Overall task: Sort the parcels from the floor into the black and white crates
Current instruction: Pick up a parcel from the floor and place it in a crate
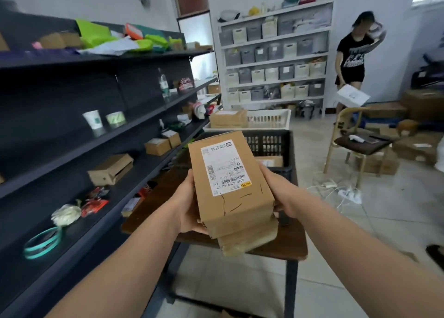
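Head | 2 hands (188,204) grip parcel stack (231,197) | 1 black crate (269,143) | 1 white crate (269,118)

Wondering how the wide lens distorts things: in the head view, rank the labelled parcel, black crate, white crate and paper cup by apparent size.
1. labelled parcel, though only nearness makes it biggest.
2. black crate, partly hidden behind it.
3. white crate, farther back.
4. paper cup.

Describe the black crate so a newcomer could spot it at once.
Start at the brown table beside the dark shelving. At its far end, just beyond the stack of parcels gripped by the left hand and right hand, stands the black crate. Its slotted walls are black, and it is nearer than the white crate directly behind it.
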A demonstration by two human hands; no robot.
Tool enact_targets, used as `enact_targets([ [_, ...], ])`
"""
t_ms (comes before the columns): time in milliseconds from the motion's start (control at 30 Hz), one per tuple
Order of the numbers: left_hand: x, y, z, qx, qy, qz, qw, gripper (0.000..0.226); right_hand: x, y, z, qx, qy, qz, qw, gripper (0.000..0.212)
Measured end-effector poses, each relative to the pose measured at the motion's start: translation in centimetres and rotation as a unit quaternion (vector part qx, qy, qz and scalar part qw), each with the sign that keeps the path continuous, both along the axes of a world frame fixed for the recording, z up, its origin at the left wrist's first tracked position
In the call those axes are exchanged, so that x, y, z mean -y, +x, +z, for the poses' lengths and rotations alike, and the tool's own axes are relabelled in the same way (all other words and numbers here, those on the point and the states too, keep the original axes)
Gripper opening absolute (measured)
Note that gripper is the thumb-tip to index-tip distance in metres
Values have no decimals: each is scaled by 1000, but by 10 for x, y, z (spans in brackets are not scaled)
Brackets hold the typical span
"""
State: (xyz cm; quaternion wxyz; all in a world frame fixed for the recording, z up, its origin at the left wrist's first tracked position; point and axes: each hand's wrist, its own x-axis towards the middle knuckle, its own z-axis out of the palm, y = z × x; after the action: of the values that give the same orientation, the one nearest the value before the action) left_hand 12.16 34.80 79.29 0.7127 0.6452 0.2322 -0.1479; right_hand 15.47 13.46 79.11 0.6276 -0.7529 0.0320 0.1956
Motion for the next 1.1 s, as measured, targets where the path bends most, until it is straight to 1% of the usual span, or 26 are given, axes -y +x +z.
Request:
enact_targets([
  [133,42,35,20,25,-15,8,1000,88,48,39,22,46,-20,8,999,80],
  [200,51,53,32,40,-28,11,999,91,59,61,35,58,-7,15,998,79],
  [233,54,61,38,45,-30,14,998,91,61,71,41,64,5,21,998,72],
  [300,55,78,49,52,-24,24,998,91,61,91,51,80,30,44,995,45],
  [333,54,87,54,56,-17,29,998,91,59,101,56,88,41,53,994,37],
  [367,53,96,58,61,-9,34,997,91,57,113,58,90,49,60,993,36],
  [467,45,124,67,76,8,57,995,88,45,152,62,84,74,83,990,43],
  [567,34,155,71,80,-4,79,994,88,26,190,65,50,114,95,988,47],
  [667,20,190,71,73,-23,105,991,91,7,228,67,47,143,110,982,53],
  [767,11,216,73,77,-31,127,988,89,-5,260,68,38,171,115,978,50],
  [900,2,242,72,63,-13,190,980,81,-27,305,61,5,197,129,972,45],
  [1100,-17,267,69,54,1,283,958,82,-67,360,53,-29,206,187,960,41],
])
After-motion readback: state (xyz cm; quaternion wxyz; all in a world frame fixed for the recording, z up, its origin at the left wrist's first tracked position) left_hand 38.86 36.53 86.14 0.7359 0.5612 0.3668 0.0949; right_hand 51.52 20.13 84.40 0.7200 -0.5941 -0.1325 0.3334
